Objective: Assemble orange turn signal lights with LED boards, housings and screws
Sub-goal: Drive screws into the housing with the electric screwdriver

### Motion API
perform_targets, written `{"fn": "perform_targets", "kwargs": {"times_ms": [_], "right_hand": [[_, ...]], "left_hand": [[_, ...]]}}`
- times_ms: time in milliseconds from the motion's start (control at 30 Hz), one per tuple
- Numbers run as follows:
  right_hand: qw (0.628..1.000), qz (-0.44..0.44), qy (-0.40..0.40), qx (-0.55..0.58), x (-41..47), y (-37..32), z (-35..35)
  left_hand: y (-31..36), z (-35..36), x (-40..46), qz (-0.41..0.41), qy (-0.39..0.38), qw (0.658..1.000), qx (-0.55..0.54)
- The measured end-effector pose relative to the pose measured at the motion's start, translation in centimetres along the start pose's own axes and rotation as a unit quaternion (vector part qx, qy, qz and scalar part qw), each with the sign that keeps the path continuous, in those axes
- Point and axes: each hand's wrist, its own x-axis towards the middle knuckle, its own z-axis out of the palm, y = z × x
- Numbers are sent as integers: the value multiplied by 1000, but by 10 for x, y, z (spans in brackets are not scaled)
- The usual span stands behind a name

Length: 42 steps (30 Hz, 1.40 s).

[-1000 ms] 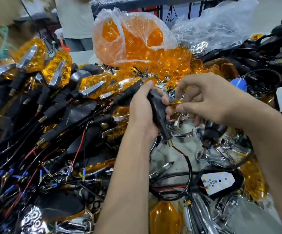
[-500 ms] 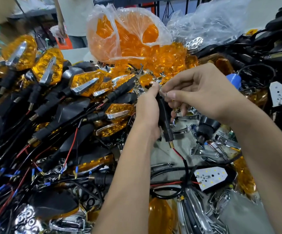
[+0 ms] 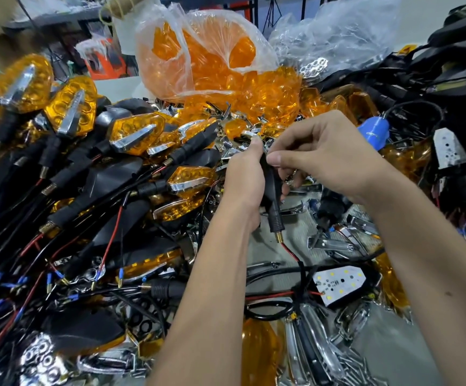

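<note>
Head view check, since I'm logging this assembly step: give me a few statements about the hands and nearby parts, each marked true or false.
1. The left hand grips a black housing. True.
2. A white LED board lies on the bench below the right hand. True.
3. The clear bag holds blue lenses. False: they are orange.
4. The right hand lies flat on the bench. False: its fingers pinch at the housing's top.
5. A red wire leaves the housing's stem. True.
</note>
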Motion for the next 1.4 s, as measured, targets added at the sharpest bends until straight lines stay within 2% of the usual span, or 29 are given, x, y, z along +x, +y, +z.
{"fn": "perform_targets", "kwargs": {"times_ms": [500,700,767,800,867,900,933,967,1000,1067,1167,1267,1333,1400], "right_hand": [[991,78,13,109,0,5,0],[976,150,-7,160,0,4,-7],[975,157,14,157,-1,1,-8],[978,159,56,124,-1,0,-9],[964,165,203,-57,0,5,-20],[926,173,279,-184,-1,10,-29],[878,196,320,-296,-3,13,-37],[842,234,321,-364,-5,16,-43],[823,277,300,-395,-6,19,-47],[811,331,253,-412,-7,23,-46],[805,337,218,-438,-3,23,-35],[808,333,225,-430,2,24,-34],[829,326,244,-383,1,29,-39],[875,308,265,-262,-1,35,-45]], "left_hand": [[-4,0,5,17,-24,999,20],[-2,3,-1,-9,-51,998,19],[0,3,-4,-24,-71,997,-7],[1,4,-6,-29,-83,996,-23],[3,3,-8,-37,-97,993,-57],[3,3,-8,-40,-99,992,-68],[4,2,-8,-41,-99,991,-76],[4,2,-8,-40,-97,991,-81],[5,2,-8,-40,-95,991,-84],[5,2,-8,-41,-88,992,-84],[4,3,-7,-44,-70,994,-77],[3,3,-7,-46,-50,995,-75],[3,2,-6,-48,-39,995,-74],[2,1,-6,-56,-32,995,-73]]}}
